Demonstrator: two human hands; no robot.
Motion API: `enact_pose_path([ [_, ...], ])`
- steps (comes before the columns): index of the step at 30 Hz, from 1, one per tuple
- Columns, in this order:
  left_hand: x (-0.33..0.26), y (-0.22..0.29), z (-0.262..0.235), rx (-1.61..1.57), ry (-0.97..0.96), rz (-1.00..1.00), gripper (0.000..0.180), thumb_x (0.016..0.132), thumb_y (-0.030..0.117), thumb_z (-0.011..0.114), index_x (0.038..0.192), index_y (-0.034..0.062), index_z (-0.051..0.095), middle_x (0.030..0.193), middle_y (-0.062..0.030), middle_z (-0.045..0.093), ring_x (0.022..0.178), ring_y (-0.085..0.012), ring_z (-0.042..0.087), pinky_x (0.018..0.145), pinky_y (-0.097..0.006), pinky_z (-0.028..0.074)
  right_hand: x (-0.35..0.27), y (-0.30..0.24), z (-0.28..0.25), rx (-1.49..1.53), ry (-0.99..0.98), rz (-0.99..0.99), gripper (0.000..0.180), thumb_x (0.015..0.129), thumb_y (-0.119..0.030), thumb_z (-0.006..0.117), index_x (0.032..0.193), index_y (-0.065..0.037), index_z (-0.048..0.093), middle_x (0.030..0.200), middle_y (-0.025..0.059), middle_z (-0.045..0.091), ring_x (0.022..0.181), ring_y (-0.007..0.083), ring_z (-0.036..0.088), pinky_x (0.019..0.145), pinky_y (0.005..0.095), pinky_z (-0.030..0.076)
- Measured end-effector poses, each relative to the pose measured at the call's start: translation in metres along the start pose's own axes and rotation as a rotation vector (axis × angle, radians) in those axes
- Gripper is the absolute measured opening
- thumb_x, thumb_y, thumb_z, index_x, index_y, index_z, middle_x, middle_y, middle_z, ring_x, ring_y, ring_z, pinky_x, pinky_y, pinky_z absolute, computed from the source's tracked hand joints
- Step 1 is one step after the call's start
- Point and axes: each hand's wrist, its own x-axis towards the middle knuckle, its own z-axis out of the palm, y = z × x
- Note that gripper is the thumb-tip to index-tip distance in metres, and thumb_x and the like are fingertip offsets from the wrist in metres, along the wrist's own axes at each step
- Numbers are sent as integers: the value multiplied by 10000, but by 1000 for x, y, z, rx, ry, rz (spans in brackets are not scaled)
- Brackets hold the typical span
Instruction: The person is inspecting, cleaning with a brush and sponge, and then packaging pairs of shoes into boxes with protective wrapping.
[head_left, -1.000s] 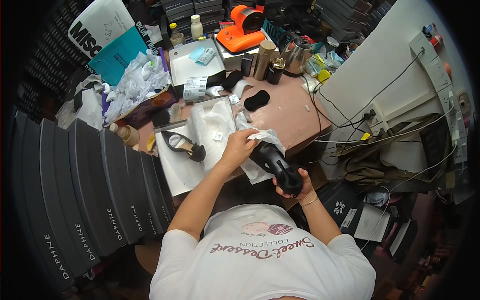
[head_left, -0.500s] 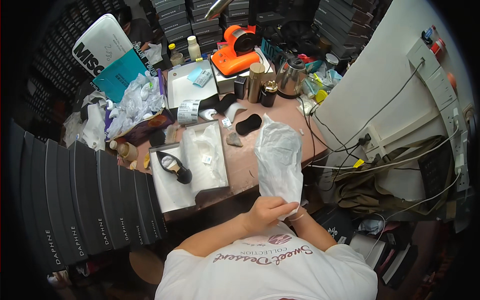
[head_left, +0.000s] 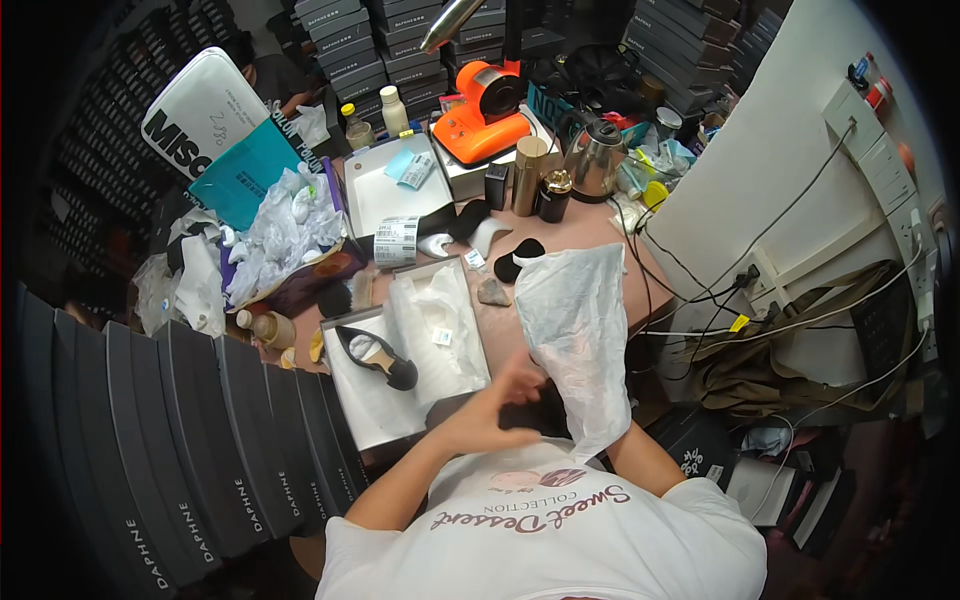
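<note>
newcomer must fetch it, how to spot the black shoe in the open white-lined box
On the pinkish-brown table, find the open white-lined box beyond the left hand. The black shoe, holding something white, lies in its left part. It is the only black thing there, beside crumpled white paper.

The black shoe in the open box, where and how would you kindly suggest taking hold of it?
I would pinch the solid, rounded end of the black shoe from above and its right with the left hand: that end lies nearer the hand, while the rest is thin-edged opening around white stuffing.
</note>
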Motion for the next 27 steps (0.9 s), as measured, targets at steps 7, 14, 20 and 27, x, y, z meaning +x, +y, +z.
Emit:
enact_pose_path([
  [7, 21, -45, -47, -1028, 698, -290, 798, 787, 265, 750, 1399, 48, 286, 1298, -141, 488, 1172, -276, 504, 982, -400, 413, 3, -47, 70, -149, -103, -139, 616, 878, -334, 564, 1399, -75, 363, 1399, 154, 399, 1296, 321, 364, 1099, 425, 244],
  [14, 3, -61, -115, -436, 1119, 41, 819, 746, 84, 738, 1396, -3, 248, 1255, -178, 493, 1121, -255, 528, 980, -362, 426, -11, -40, 33, 429, 109, 300, 426, 808, -19, 619, 1226, 11, 537, 1210, 172, 579, 1124, 245, 561, 942, 333, 441],
  [20, 20, -52, -34, 393, 718, 130, 1073, 652, 83, 786, 1484, 87, 109, 1238, -266, 454, 1090, -399, 526, 938, -390, 442, 63, -31, 63, 1330, 339, 653, 460, 945, -231, 552, 1326, -21, 403, 1257, 56, 505, 1102, 179, 526, 944, 316, 433],
  [27, 30, -85, -24, 501, 552, 94, 1002, 673, -38, 705, 1486, 128, 144, 1140, -204, 536, 908, -354, 598, 753, -388, 509, 78, 23, 46, 1598, 62, 824, 316, 942, -216, 521, 1171, 1, 520, 1086, 72, 606, 993, 190, 597, 867, 347, 499],
])
